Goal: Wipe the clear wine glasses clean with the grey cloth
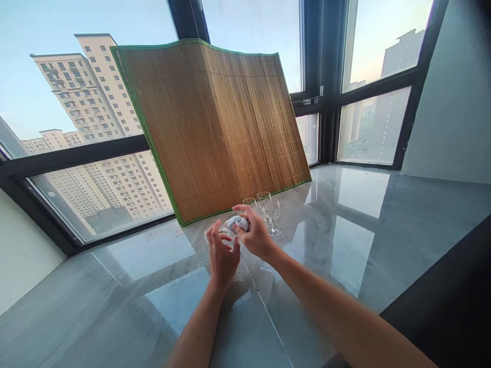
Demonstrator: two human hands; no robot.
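Observation:
My left hand (pixel 221 255) grips the stem end of a clear wine glass (pixel 229 226) lying on its side between my hands. My right hand (pixel 253 236) is curled over the glass bowl and pinches a small white cloth (pixel 240 223) inside it. Both hands hover just above the glossy grey marble counter (pixel 364 230). Three more empty wine glasses (pixel 268 210) stand upright just behind my right hand, in front of the mat.
A bamboo mat with green edging (pixel 215 128) leans upright against the black window frame (pixel 76 163). Tall apartment blocks show through the glass. A dark edge (pixel 452 286) borders the counter at the lower right.

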